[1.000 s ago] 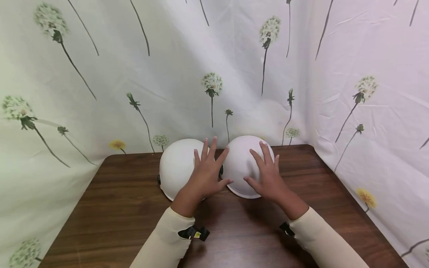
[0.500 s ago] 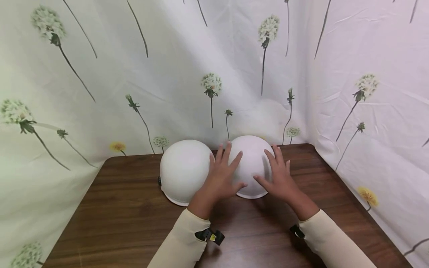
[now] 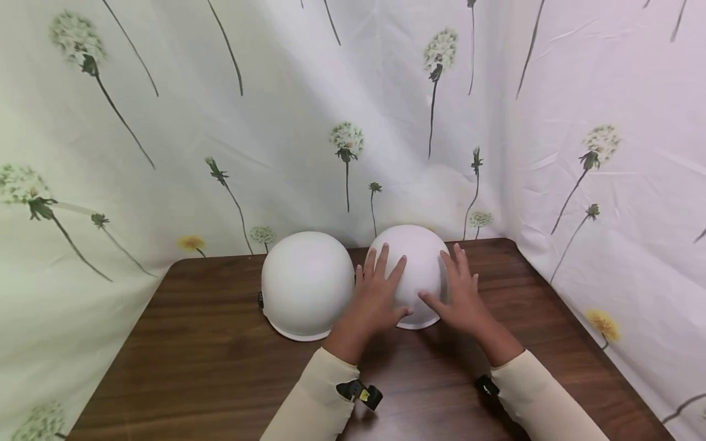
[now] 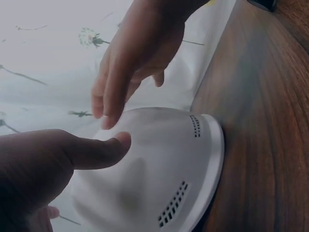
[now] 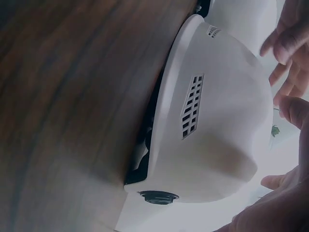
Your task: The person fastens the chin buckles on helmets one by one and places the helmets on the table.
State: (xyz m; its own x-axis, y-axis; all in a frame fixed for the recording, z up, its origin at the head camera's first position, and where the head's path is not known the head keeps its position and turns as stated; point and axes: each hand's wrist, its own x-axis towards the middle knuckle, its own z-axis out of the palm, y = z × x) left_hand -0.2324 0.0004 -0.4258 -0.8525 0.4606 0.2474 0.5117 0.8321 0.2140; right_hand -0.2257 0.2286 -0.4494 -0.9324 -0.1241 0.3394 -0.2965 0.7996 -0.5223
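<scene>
Two white hard-shell helmets rest dome-up, side by side, at the far edge of the table. Over the left flank of the right helmet (image 3: 416,245) is my left hand (image 3: 375,301), fingers spread. My right hand (image 3: 463,300) is at its other flank, fingers also spread. In the wrist views both hands seem to hover just off the shell; contact cannot be told for every finger. The right wrist view shows that helmet's slotted vent (image 5: 193,106) and a black round fitting (image 5: 158,197) at its rim. The left helmet (image 3: 306,285) stands untouched beside my left hand.
The dark wood-grain table (image 3: 204,367) has rounded far corners. White fabric (image 3: 276,122) printed with dandelions hangs close behind the helmets and along the sides. A black strap (image 3: 358,392) sits on my left wrist, another (image 3: 487,386) on my right.
Both hands have shifted right, the left one from over the left helmet to the right helmet's flank. The helmets look about where they were.
</scene>
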